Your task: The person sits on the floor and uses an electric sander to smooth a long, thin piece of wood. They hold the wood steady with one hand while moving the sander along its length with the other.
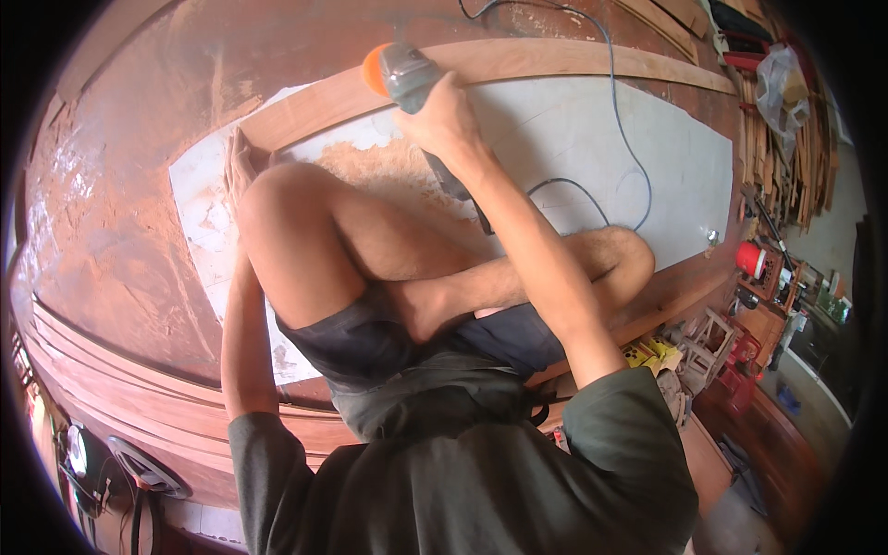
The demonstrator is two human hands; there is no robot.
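Gripping power tool [410, 78] at wooden board [555, 57], right hand [444, 117]; left hand [240, 165] by board end, grip unclear.

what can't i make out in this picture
Head view: part of the left hand, hidden by the raised left knee.
Head view: the working face of the orange disc, turned away behind the angle grinder.
Head view: the power cord's far end, cut off by the top edge.

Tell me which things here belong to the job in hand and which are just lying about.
Apparently in use: power tool, in the right hand; wooden board, at the left hand; dark cord; white sheet.

Apparently lying about: clear plastic bag; stacked wood strips at the right; red container.
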